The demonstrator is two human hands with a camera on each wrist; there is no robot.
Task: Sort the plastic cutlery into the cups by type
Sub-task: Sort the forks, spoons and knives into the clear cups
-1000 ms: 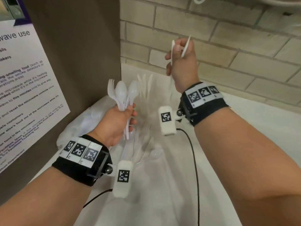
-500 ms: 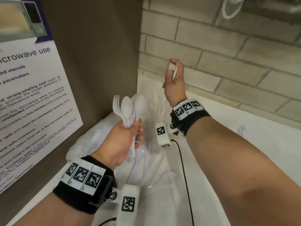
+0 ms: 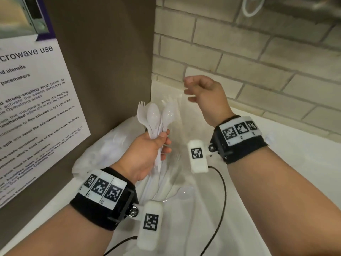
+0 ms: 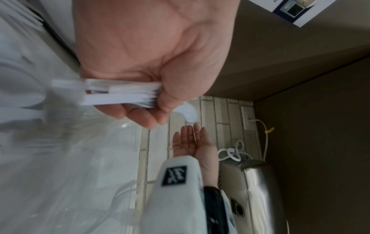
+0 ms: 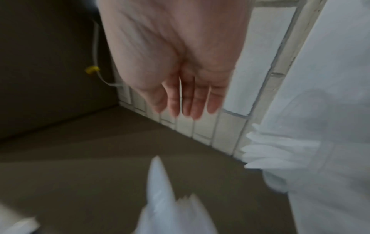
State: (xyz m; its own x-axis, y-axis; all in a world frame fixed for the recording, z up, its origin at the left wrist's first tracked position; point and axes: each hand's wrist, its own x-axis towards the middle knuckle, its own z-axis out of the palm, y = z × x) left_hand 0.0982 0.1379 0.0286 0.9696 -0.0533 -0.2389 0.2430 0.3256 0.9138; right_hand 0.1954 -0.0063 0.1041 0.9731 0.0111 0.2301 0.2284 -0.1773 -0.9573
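On my left a microwave notice [image 3: 36, 100] hangs on the brown panel that closes off the tabletop's left edge. My left hand [image 3: 145, 154] grips a mixed bunch of white plastic cutlery [image 3: 155, 119] by the handles, heads up: I can make out a fork at the left, a spoon in the middle and another spoon bowl beside it, with more handles behind them. In the left wrist view those handles are stacked flat under my curled fingers [image 4: 140, 115].

Below and between my arms, loose clear cutlery [image 3: 177, 183] lies on the white tabletop [image 3: 287, 163], hard to count because it is nearly see-through. In the tabletop's far left corner I think I see pale pieces standing upright, perhaps in a clear cup, but I cannot tell for sure.

My right hand [image 3: 204, 93] hovers above that corner, fingers straight and relaxed, holding nothing, as both wrist views show.

I judge the sorting is still early to midway: a whole bunch in my left hand and the loose pile both wait to be separated.
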